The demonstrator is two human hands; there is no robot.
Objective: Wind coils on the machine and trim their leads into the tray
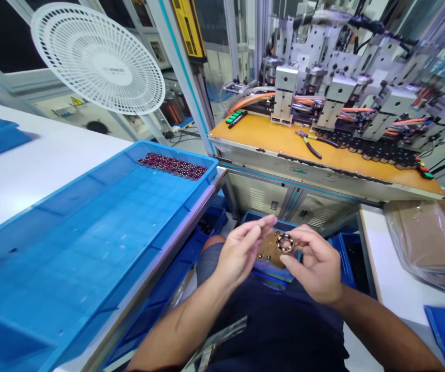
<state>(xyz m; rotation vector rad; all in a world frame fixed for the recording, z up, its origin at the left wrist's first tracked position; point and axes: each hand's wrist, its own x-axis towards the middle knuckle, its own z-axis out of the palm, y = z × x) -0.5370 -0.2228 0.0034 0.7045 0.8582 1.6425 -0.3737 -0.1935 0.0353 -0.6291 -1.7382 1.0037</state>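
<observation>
My right hand (pixel 317 263) grips a small round metal ring part (pixel 285 243) between thumb and fingers, its open face turned up. To the left of it, my left hand (pixel 241 248) is raised with its fingers stretched out, touching nothing that I can make out. Below both hands lies a brown surface (pixel 268 247) inside a blue bin, with several small metal pieces on it. The bin sits low, by my lap, partly hidden by my hands.
A long blue tray (pixel 91 222) on the left holds rows of small dark red parts (pixel 174 166) at its far end. Ahead, an orange bench (pixel 257 132) carries pliers (pixel 310 143) and machine units. A white fan (pixel 114 70) stands back left; plastic-wrapped cardboard (pixel 419 232) lies right.
</observation>
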